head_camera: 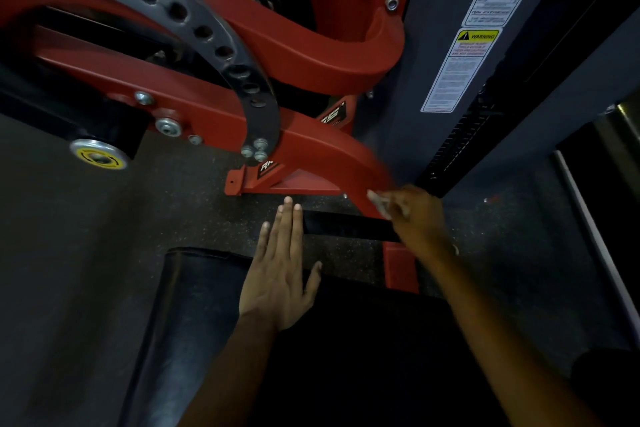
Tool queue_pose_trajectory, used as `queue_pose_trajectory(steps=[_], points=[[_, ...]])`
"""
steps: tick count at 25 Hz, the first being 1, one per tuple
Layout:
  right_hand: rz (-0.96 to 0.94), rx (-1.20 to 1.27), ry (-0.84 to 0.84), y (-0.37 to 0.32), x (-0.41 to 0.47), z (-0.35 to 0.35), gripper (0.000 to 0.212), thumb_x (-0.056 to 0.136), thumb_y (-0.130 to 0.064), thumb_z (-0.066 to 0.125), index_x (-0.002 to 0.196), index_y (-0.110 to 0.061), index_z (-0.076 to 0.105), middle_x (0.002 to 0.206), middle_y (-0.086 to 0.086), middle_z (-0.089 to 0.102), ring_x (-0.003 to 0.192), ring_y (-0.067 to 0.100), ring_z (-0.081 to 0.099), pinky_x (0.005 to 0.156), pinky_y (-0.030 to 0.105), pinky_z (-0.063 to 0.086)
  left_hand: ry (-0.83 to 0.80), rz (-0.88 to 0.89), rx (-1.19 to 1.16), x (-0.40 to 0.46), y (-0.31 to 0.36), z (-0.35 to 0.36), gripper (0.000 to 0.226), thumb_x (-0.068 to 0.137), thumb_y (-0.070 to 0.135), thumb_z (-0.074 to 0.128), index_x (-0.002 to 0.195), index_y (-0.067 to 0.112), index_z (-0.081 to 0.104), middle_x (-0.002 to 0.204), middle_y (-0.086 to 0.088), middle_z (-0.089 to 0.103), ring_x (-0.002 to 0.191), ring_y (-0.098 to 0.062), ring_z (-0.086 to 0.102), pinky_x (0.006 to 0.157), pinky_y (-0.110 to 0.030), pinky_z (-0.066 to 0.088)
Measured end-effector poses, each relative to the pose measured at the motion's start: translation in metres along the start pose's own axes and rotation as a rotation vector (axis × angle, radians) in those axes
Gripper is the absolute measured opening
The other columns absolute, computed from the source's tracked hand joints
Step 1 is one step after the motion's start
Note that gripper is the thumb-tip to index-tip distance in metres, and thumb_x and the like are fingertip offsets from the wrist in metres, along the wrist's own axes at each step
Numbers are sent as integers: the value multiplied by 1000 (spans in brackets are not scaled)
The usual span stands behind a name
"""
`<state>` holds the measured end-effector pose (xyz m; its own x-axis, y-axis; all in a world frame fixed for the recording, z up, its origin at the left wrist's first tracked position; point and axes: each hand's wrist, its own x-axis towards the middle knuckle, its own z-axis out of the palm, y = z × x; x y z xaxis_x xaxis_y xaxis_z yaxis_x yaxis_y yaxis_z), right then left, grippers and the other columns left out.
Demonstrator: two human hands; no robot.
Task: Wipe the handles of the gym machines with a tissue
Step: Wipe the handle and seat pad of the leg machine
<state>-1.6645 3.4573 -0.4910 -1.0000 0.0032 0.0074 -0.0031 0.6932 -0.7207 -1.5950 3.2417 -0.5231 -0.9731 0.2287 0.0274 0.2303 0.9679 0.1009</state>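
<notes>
We look down on a red gym machine (214,104) whose frame fills the view from nine o'clock across to one o'clock, with a black curved plate (221,45) full of holes arching over it. At two o'clock stands a dark grey column (433,45) bearing a warning label (464,69). Below, at six o'clock, lies a black pad (194,305) on the speckled floor (86,218). Near the centre, a black handle (346,225) runs sideways (its right end is hidden behind our right hand).

Our left hand (282,270) is flat, fingers straight and together, holding nothing; its fingertips lie just beside the handle's left end, though we cannot tell whether they touch it. Our right hand (415,215), at three o'clock from the left, pinches a white tissue (379,203) in curled fingers. The tissue sits at the handle's right end, where the red frame curves down, and it seems to press against the red metal, though blur makes this uncertain.
</notes>
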Motion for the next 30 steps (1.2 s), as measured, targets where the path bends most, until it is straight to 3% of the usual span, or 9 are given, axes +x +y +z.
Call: queue_pose_trajectory(steps=[3, 6, 13, 18, 22, 28, 30], points=[[-177, -88, 119, -18, -46, 48, 22, 91, -14, 54, 105, -8, 70, 96, 8, 63, 79, 18, 59, 70, 18, 43, 3, 7, 38, 0, -1, 1, 74, 86, 28, 26, 148, -3, 0, 157, -18, -8, 146, -27, 0, 117, -44, 18], [-346, -218, 132, -24, -61, 78, 30, 93, -16, 44, 111, -9, 67, 92, 6, 61, 78, 22, 60, 63, 28, 51, 11, 9, 58, 0, -1, 2, 72, 85, 26, 24, 147, -4, 2, 157, -19, -5, 146, -27, 1, 115, -44, 13], [-484, -284, 56, -26, -47, 80, 22, 91, -12, 45, 90, -5, 67, 83, 8, 55, 70, 21, 57, 58, 32, 52, 37, 7, 58, 0, 0, 5, 72, 85, 24, 21, 148, -3, 0, 157, -18, -7, 146, -26, -2, 116, -41, 8], [-543, -328, 74, -40, -43, 79, 7, 75, -8, 58, 80, -10, 63, 83, 6, 57, 70, 21, 58, 52, 29, 49, 22, 19, 33, -1, -2, 6, 74, 83, 25, 21, 148, -2, -4, 157, -17, -10, 146, -25, -4, 119, -43, 15], [-427, -199, 133, -25, -42, 72, 16, 75, -11, 50, 80, -9, 65, 82, 7, 59, 69, 24, 60, 58, 30, 50, 5, 2, 11, 1, 0, 5, 75, 84, 27, 23, 148, -1, -6, 157, -16, -11, 146, -23, -5, 118, -42, 14], [-189, -194, 210, 33, -49, 32, 18, 69, 6, 70, 81, -7, 66, 87, 7, 60, 69, 23, 60, 62, 23, 48, 3, 3, -30, 0, 1, 2, 73, 89, 28, 24, 147, 0, -9, 157, -14, -13, 146, -22, -6, 119, -40, 11], [-145, -211, 219, 45, -54, 21, 17, 69, 8, 69, 79, -5, 65, 86, 7, 57, 67, 17, 53, 64, 10, 40, 4, 2, -29, 0, 2, 2, 73, 89, 29, 24, 147, -1, -8, 157, -14, -14, 146, -22, -7, 119, -40, 11]])
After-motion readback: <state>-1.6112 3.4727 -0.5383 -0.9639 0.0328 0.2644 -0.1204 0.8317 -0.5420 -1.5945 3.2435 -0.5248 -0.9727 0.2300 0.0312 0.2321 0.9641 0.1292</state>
